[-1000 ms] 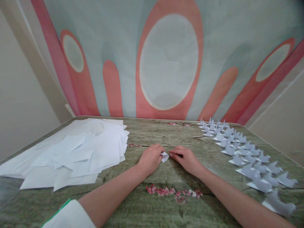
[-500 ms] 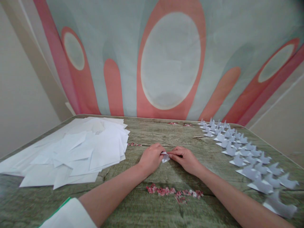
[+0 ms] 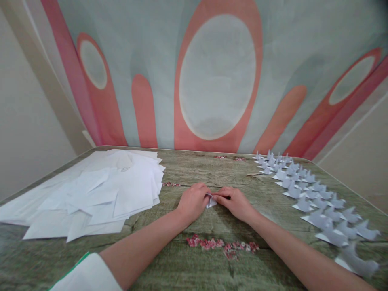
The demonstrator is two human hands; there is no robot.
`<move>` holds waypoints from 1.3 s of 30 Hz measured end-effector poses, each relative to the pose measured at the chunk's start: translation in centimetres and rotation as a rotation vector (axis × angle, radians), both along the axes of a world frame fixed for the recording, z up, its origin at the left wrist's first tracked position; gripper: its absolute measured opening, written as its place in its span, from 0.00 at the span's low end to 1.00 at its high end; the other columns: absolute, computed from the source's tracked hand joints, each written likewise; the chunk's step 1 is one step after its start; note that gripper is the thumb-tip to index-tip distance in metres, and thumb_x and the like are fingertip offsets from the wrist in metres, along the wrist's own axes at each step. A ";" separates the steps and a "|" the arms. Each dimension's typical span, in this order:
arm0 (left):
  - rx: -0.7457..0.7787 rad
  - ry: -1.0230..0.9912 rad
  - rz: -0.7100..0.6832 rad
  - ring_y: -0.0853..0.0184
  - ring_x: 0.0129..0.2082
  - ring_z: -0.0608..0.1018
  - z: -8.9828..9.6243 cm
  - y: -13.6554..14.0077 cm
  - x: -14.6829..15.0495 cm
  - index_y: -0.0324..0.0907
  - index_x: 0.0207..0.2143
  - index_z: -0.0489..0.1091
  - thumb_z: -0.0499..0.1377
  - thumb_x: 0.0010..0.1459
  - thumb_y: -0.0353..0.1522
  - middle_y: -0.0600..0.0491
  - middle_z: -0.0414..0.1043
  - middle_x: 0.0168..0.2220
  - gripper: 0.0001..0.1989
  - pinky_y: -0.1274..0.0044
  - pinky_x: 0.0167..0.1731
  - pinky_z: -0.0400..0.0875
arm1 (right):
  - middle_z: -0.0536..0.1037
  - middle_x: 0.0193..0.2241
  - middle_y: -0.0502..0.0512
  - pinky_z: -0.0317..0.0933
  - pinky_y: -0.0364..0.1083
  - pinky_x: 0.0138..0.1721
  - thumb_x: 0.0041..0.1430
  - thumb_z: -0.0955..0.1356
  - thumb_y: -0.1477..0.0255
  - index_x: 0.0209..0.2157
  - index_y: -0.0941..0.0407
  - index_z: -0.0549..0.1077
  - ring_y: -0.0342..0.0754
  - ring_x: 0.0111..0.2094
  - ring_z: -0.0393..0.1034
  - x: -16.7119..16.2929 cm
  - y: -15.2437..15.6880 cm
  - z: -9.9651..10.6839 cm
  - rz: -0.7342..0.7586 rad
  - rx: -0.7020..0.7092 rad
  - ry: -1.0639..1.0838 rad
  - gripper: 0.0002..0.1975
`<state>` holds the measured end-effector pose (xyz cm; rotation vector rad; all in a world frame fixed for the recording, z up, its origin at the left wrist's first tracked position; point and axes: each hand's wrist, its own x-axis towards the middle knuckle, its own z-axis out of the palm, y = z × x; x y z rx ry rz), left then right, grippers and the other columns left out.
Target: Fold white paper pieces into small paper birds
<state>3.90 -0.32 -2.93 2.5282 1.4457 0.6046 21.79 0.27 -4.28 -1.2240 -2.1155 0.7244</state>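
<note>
A small folded piece of white paper (image 3: 211, 202) is between my two hands, at the middle of the table. My left hand (image 3: 195, 201) is closed on its left side, fingertips bent over the upper edge. From the right, my right hand (image 3: 233, 201) pinches the same paper near its top between thumb and forefinger. The fingertips of both hands almost meet there. Part of the folded paper is hidden behind the fingers, so I cannot make out its full shape.
A spread-out pile of white paper sheets (image 3: 100, 194) covers the table's left side. Rows of folded white paper birds (image 3: 318, 218) stand along the right. The wood-patterned tabletop (image 3: 194, 169) carries printed pink flowers (image 3: 212, 243). Behind it hangs a patterned backdrop (image 3: 163, 60).
My right thumb and forefinger have shifted slightly left along the folded paper, closer to my left fingertips. My left hand stays nearly still.
</note>
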 end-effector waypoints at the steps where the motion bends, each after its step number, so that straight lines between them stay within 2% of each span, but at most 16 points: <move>1: -0.001 0.001 0.000 0.67 0.37 0.70 0.0 0.0 0.0 0.42 0.34 0.69 0.52 0.55 0.28 0.52 0.68 0.34 0.07 0.77 0.39 0.64 | 0.75 0.27 0.52 0.58 0.43 0.34 0.56 0.64 0.65 0.35 0.53 0.77 0.45 0.30 0.67 -0.1 0.0 -0.1 -0.007 0.002 -0.001 0.11; 8: -0.011 -0.008 -0.001 0.66 0.38 0.70 -0.1 0.0 0.0 0.42 0.34 0.70 0.52 0.54 0.28 0.52 0.68 0.34 0.07 0.77 0.40 0.64 | 0.75 0.25 0.51 0.57 0.43 0.32 0.53 0.66 0.63 0.32 0.53 0.77 0.45 0.29 0.66 -0.5 0.1 -0.7 -0.097 0.033 -0.012 0.11; 14: -0.041 -0.100 -0.005 0.67 0.36 0.71 -0.2 0.2 0.0 0.42 0.33 0.71 0.53 0.52 0.27 0.53 0.69 0.34 0.08 0.77 0.39 0.65 | 0.75 0.25 0.51 0.56 0.43 0.30 0.52 0.66 0.63 0.32 0.53 0.77 0.46 0.28 0.66 -0.7 -0.1 -0.6 -0.137 0.044 -0.022 0.11; 22: -0.150 -0.254 -0.018 0.67 0.34 0.72 -0.1 0.8 -0.3 0.41 0.32 0.73 0.55 0.49 0.26 0.53 0.72 0.31 0.09 0.78 0.36 0.66 | 0.75 0.25 0.51 0.56 0.42 0.29 0.51 0.67 0.63 0.32 0.53 0.77 0.45 0.28 0.66 -0.7 -0.1 -0.4 -0.138 0.035 -0.019 0.10; 26: -0.176 -0.261 -0.020 0.68 0.34 0.72 -0.1 0.8 -0.4 0.41 0.33 0.73 0.54 0.50 0.27 0.53 0.73 0.32 0.10 0.78 0.36 0.66 | 0.75 0.25 0.51 0.56 0.42 0.29 0.51 0.67 0.64 0.32 0.53 0.77 0.45 0.27 0.66 -0.6 -0.2 -0.4 -0.131 0.030 -0.003 0.11; 32: -0.214 -0.260 -0.100 0.67 0.38 0.73 0.0 1.0 -0.9 0.43 0.36 0.73 0.54 0.53 0.30 0.54 0.73 0.36 0.10 0.78 0.39 0.65 | 0.76 0.25 0.51 0.57 0.43 0.30 0.50 0.67 0.64 0.32 0.54 0.77 0.45 0.28 0.66 -0.5 -0.1 -0.6 -0.127 0.019 0.012 0.11; 39: -0.191 -0.324 -0.133 0.68 0.37 0.73 -0.4 1.1 -0.9 0.43 0.35 0.74 0.54 0.55 0.32 0.54 0.74 0.35 0.09 0.78 0.40 0.65 | 0.75 0.26 0.50 0.56 0.43 0.32 0.53 0.65 0.64 0.34 0.52 0.77 0.45 0.29 0.66 -0.1 -0.2 -0.1 -0.058 0.027 -0.045 0.11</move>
